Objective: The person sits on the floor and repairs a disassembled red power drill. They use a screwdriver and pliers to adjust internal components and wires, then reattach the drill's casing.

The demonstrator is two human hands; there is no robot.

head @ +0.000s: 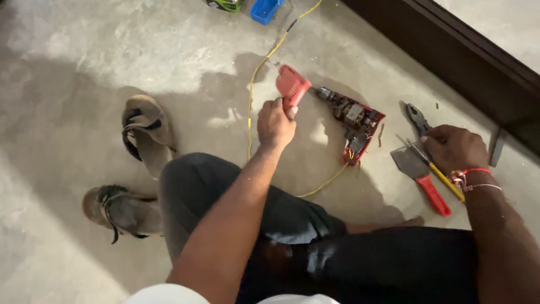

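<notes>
I sit on a concrete floor [73, 62]. My left hand [275, 123] is shut on a red plastic cover half [291, 87] of a power drill and holds it up off the floor. The opened red drill body [355, 125], its motor and wiring exposed, lies just to the right. A yellow cable [254, 84] runs from it across the floor. My right hand [453, 148] rests over tools at the right, fingers touching dark pliers [417, 118]. Below the hand lie a yellow-handled screwdriver [444, 180] and a red-handled scraper [422, 174].
Two worn sandals [147, 130] [118, 211] lie left of my dark-trousered legs [315, 247]. A blue plastic box [264, 10] and a green-black object [225, 4] sit at the top edge. A dark wooden frame [467, 56] runs diagonally along the upper right.
</notes>
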